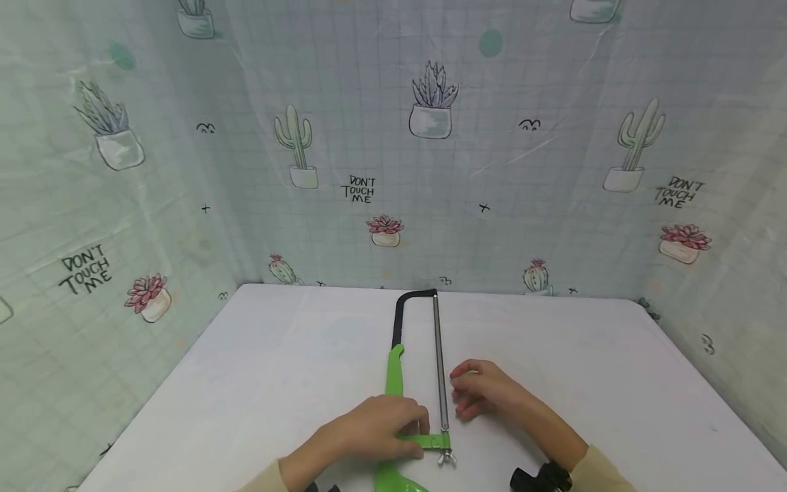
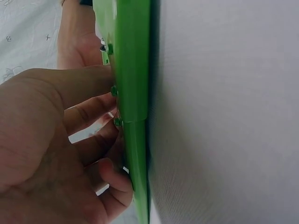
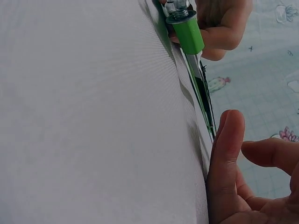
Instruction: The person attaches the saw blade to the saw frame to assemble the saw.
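A hacksaw (image 1: 395,374) lies on the white table with its black bow pointing away from me and its green handle at the near edge of the view. My left hand (image 1: 380,427) reaches over the green frame and pinches its cross bar, thumb on the near side. In the left wrist view, the thumb and fingers touch the green frame (image 2: 133,70). My right hand (image 1: 486,391) is just right of the blade (image 1: 440,362), fingers loosely bent and holding nothing. A wing nut (image 1: 447,458) sits at the blade's near end.
The white table (image 1: 584,362) extends on both sides of the saw. Behind it and at the sides hangs a pale sheet (image 1: 393,157) printed with cacti and potted plants. A black wrist device (image 1: 544,478) sits by the right sleeve (image 1: 599,471).
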Available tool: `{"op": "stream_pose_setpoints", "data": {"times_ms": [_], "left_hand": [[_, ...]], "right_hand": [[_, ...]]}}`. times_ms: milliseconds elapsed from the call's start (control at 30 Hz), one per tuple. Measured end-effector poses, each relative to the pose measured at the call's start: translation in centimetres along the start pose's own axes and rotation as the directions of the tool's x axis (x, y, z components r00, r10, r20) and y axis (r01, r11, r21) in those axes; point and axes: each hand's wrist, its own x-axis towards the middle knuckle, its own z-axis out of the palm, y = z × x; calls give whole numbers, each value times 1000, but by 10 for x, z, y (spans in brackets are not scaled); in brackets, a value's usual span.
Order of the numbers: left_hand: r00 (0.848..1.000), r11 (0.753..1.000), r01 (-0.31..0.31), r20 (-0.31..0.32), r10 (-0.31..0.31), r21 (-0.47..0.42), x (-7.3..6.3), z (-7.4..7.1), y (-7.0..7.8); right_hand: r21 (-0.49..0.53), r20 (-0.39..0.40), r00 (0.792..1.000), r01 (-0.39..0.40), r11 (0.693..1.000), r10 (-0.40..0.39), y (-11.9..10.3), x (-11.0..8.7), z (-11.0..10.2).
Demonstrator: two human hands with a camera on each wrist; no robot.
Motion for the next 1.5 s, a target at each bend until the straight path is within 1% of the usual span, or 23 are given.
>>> {"op": "stream_pose_setpoints", "data": {"times_ms": [133,200,267,400,533,667,800,967,1033,1167,1367,1500], "left_hand": [[1000,1000,-3,-3,3,19,3,1,3],[1000,999,-4,-9,4,34,3,1,5],[1000,999,-1,-14,2,40,2,1,6],[1000,999,-4,-22,5,33,0,1,6],[999,999,-17,-40,18,29,1,0,6],[999,1000,-11,-42,11,4,1,-1,7],[1000,999,-2,-31,1,-37,1,-2,7],[1000,999,-10,-21,9,-36,2,-1,7],[1000,1000,-15,-19,14,-23,2,-1,7],[1000,1000,-15,-18,15,-12,2,-1,8],[1000,999,15,3,-15,-44,0,-1,7],[1000,999,12,2,-12,-44,0,0,6]], "right_hand": [[30,25,999,-41,999,40,4,-7,-3],[59,63,997,-50,997,47,7,-11,-4],[85,117,992,-57,995,47,9,-17,-5],[87,213,976,-70,994,50,13,-30,-4],[52,262,964,-53,997,37,13,-40,-4],[20,322,946,-25,999,17,13,-48,-2],[12,369,929,-21,1000,15,15,-53,0],[39,425,905,-16,999,-2,18,-55,2],[42,440,898,-14,999,-6,19,-56,3],[19,446,895,-5,1000,-4,21,-58,8],[-20,420,907,-1,1000,9,21,-60,15],[-37,400,917,31,999,-14,23,-59,18]]}}
